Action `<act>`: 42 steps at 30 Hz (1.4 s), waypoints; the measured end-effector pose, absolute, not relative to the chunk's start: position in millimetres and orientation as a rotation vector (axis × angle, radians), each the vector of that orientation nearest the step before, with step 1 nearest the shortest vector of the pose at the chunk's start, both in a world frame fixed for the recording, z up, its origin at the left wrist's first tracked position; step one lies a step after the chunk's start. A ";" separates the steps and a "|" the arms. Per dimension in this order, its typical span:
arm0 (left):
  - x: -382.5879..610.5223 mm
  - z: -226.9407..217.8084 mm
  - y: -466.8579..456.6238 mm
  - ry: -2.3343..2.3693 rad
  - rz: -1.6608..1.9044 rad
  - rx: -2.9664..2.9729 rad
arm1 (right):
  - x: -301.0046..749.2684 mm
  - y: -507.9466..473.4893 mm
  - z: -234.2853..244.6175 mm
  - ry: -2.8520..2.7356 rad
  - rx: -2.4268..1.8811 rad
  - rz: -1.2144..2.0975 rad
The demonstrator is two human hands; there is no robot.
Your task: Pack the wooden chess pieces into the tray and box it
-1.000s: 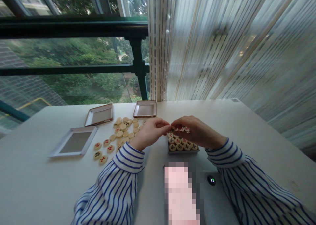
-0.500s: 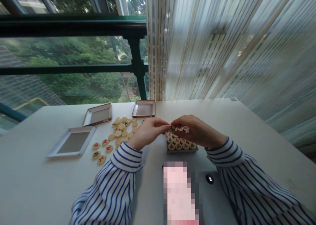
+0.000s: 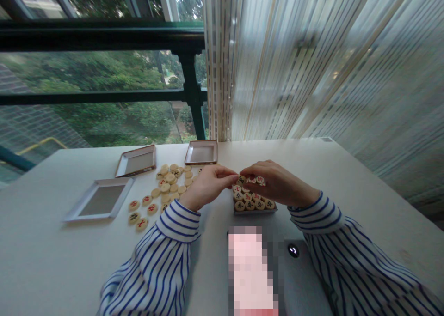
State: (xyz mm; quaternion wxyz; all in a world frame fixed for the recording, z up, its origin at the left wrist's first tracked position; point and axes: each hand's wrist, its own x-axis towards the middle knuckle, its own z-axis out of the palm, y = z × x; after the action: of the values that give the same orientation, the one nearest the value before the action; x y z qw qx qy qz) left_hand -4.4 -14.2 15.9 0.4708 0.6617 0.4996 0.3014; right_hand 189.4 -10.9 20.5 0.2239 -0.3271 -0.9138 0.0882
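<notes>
A small box [image 3: 255, 212] holds Chinese chess pieces in rows, round and pale with red or black characters. Over its far left corner is a black-marked Chinese chess piece [image 3: 241, 179]. My left hand [image 3: 210, 185] reaches in from the left, thumb and fingers pinched at that piece's left edge. From the right, my right hand [image 3: 274, 183] arches over the box, its fingertips closed on the same piece's other side. My right palm hides part of the rows. Loose Chinese chess pieces [image 3: 169, 178] lie heaped left of my left hand, partly covered by it.
Two shallow brown-rimmed trays [image 3: 118, 168] [image 3: 201, 162] sit at the table's far side. A white-rimmed tray [image 3: 78, 213] lies at the left. Near me are a blurred-out phone-like object [image 3: 248, 270] and a grey device [image 3: 301, 279] with a small lit display. A window railing and striped curtain stand behind the white table [image 3: 38, 242].
The view has shifted very slightly. Both hands stay at the same piece, which now shows its face a little more fully over the box corner.
</notes>
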 end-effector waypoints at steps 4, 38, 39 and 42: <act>-3.1 16.0 -14.7 1.226 0.745 1.627 | 190.2 -11.2 21.4 -2.535 -0.908 0.247; -7.1 -6.2 -7.3 1.470 0.482 2.143 | 199.6 -5.5 18.4 -2.836 -1.252 0.291; -7.0 -6.5 -7.5 1.475 0.476 2.143 | 199.5 -5.3 18.0 -2.839 -1.266 0.299; -6.8 -7.8 -8.1 1.482 0.466 2.139 | 199.3 -4.4 16.3 -2.848 -1.299 0.325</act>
State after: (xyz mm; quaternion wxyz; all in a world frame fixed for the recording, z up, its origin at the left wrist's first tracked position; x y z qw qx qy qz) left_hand -6.8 -8.1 -7.8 0.2466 0.7841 0.5432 0.1709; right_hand 199.3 -4.4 16.3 -0.0029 -0.4127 -0.9050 0.1033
